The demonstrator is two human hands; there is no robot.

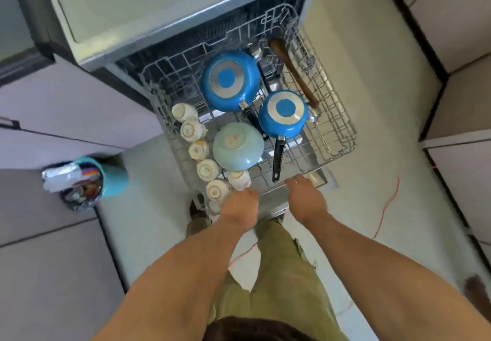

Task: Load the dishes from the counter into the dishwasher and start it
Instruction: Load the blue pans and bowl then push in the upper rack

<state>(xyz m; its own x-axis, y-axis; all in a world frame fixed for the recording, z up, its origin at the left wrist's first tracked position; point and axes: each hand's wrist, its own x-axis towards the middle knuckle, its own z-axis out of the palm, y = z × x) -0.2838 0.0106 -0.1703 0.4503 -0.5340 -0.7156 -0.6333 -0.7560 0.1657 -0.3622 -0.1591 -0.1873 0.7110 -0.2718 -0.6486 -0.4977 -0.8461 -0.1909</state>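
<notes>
Both hands reach the near rim of the pulled-out rack (337, 128); the left hand (240, 203) sits beside the nearest cups (204, 169), its fingers hidden, so its grip cannot be told; the right hand (305, 197) lays its fingers (296, 181) on the rim, curl unclear; beyond lie an upturned green bowl (237, 146), a small blue saucepan (284, 113), a larger blue pan (229, 80) and a wooden-handled tool (292, 69); farthest is the dishwasher (265, 3) opening.
</notes>
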